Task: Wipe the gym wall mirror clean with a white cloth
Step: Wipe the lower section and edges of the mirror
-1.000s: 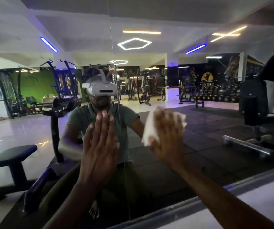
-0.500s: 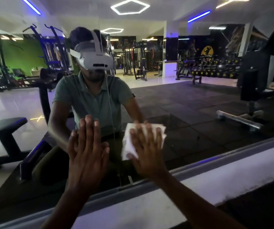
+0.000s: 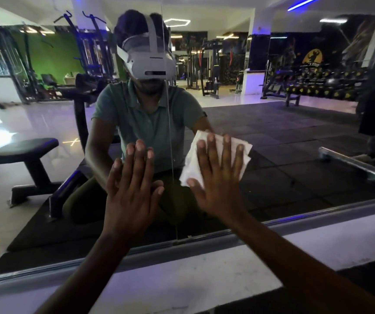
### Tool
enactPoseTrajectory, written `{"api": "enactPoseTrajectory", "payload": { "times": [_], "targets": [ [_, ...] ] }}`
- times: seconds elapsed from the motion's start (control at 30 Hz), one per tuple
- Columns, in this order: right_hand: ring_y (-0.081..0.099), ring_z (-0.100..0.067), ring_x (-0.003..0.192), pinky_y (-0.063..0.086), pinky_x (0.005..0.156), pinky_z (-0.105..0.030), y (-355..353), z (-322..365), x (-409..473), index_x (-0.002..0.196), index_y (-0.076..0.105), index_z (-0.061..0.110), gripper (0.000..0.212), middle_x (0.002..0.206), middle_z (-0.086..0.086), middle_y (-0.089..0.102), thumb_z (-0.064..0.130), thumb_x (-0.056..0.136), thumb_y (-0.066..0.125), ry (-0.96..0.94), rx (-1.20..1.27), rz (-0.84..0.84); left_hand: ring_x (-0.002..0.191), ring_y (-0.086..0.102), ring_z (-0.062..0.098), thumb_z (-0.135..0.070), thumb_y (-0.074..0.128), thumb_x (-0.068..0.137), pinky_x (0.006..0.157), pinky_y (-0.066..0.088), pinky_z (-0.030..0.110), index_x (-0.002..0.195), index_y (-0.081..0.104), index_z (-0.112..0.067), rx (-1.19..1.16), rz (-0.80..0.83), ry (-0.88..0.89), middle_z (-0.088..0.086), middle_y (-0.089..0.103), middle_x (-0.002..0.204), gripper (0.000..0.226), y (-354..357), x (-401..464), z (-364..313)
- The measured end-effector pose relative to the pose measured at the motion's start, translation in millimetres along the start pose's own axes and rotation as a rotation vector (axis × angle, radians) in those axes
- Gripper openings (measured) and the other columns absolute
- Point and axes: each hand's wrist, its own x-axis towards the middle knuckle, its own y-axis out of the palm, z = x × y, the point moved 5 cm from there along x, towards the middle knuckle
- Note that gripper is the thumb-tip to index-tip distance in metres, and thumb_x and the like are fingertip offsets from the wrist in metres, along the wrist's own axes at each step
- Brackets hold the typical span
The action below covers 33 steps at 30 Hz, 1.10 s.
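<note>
A person kneeling at a gym wall mirror (image 3: 295,155) presses a white cloth (image 3: 245,147) flat against the glass with the right hand (image 3: 218,184), fingers straight and spread across the cloth, thumb out over its lower left corner. The cloth sits low on the mirror, just right of a thin vertical seam (image 3: 170,155) between two panes, with its upper and right edges showing past the fingertips. The left hand (image 3: 132,191) lies open and flat on the glass just left of that seam, fingers straight and close together, holding nothing; the two hands are near each other but apart. Both bare forearms reach up from the bottom of the view, over a pale ledge (image 3: 182,275) that runs below the mirror's metal bottom edge. The reflection shows the person in a green polo shirt (image 3: 136,123) and a white headset (image 3: 150,62), the mirrored arms meeting the hands at the glass. Also reflected are a black bench (image 3: 23,152) at the left on a shiny pale floor, dark rubber matting, a rack of dumbbells (image 3: 317,89) at the far right, a green back wall and blue and white ceiling lights
</note>
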Motion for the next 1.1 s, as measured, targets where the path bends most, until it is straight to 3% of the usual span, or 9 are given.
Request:
{"api": "enactPoseTrajectory", "payload": {
  "times": [0.07,0.2,0.3,0.43,0.53,0.73,0.83,0.97,1.1],
  "targets": [
    [0.000,-0.042,0.162,0.000,0.127,-0.067,-3.7,-54.3,-12.9,0.169,0.005,0.016,0.078,0.178,-0.009,-0.003,0.058,0.108,0.026,-0.051,-0.022,-0.011,0.163,0.006,0.034,-0.042,0.033,0.109,0.128,0.017,0.057,0.166,0.014,-0.003,0.001,0.017,-0.006,0.019,0.001,0.175,0.072,-1.2,-1.2,-0.2],
    [0.015,-0.044,0.160,0.013,0.128,-0.065,-20.5,-151.3,-18.7,0.166,0.019,0.003,0.082,0.172,-0.024,0.017,0.061,0.109,0.019,0.699,0.129,-0.267,0.163,0.004,0.037,-0.043,0.034,0.108,0.127,0.020,0.062,0.165,0.014,0.001,-0.004,0.017,-0.046,0.022,0.000,0.175,0.075,-2.4,0.2,-7.9],
    [0.010,-0.042,0.162,0.008,0.130,-0.059,-13.2,-92.9,-6.4,0.167,0.019,0.005,0.088,0.175,-0.020,0.013,0.067,0.105,0.011,0.980,0.228,-0.358,0.162,0.001,0.038,-0.045,0.032,0.108,0.127,0.017,0.063,0.165,0.014,0.003,-0.011,0.004,-0.091,0.024,0.000,0.174,0.076,-0.4,2.7,-15.9],
    [-0.001,-0.043,0.162,0.000,0.128,-0.066,8.7,53.7,-17.2,0.168,0.013,0.008,0.077,0.176,-0.016,-0.001,0.053,0.108,0.030,0.285,0.212,-0.020,0.162,0.002,0.038,-0.042,0.032,0.108,0.127,0.017,0.063,0.165,0.015,0.003,-0.006,0.007,-0.072,0.025,0.001,0.174,0.074,1.7,-1.7,-12.3],
    [0.005,-0.039,0.163,0.003,0.129,-0.063,5.3,43.1,-13.9,0.169,0.010,0.017,0.072,0.178,-0.007,-0.001,0.046,0.108,0.034,-0.113,0.115,0.037,0.162,0.006,0.037,-0.038,0.034,0.108,0.128,0.017,0.060,0.165,0.016,0.001,-0.009,0.019,-0.019,0.021,0.003,0.175,0.071,-0.3,-4.2,-6.7],
    [0.014,-0.038,0.162,0.015,0.124,-0.070,-23.7,-121.6,-18.8,0.169,0.009,0.017,0.071,0.174,-0.018,0.016,0.048,0.109,0.028,0.445,0.127,-0.139,0.163,0.006,0.035,-0.041,0.029,0.109,0.129,0.016,0.057,0.165,0.016,-0.001,0.015,0.029,-0.029,0.020,0.003,0.175,0.070,-2.6,-1.5,-6.5],
    [0.006,-0.039,0.163,0.009,0.126,-0.070,-16.7,-77.9,-12.3,0.168,0.014,0.010,0.073,0.175,-0.018,0.010,0.043,0.106,0.033,0.672,0.209,-0.239,0.163,0.006,0.036,-0.043,0.030,0.110,0.129,0.016,0.058,0.165,0.016,0.000,0.018,0.026,-0.047,0.020,0.002,0.175,0.071,-1.0,-2.2,-9.9],
    [0.000,-0.041,0.163,-0.002,0.128,-0.064,4.8,26.4,-12.9,0.168,0.010,0.011,0.077,0.176,-0.015,0.007,0.049,0.106,0.035,0.200,0.161,-0.032,0.163,0.008,0.035,-0.039,0.031,0.111,0.130,0.015,0.055,0.166,0.016,-0.002,0.037,-0.002,-0.018,0.020,0.006,0.175,0.068,-1.1,-4.5,-4.9],
    [0.010,-0.038,0.162,0.013,0.126,-0.069,-3.5,-28.8,-17.9,0.169,0.012,0.017,0.069,0.174,-0.013,0.015,0.042,0.108,0.034,-0.019,0.084,-0.002,0.163,0.006,0.032,-0.034,0.037,0.109,0.129,0.017,0.053,0.167,0.013,-0.005,0.037,0.015,0.029,0.016,0.004,0.176,0.069,-1.5,-8.6,3.6]
  ]
}}
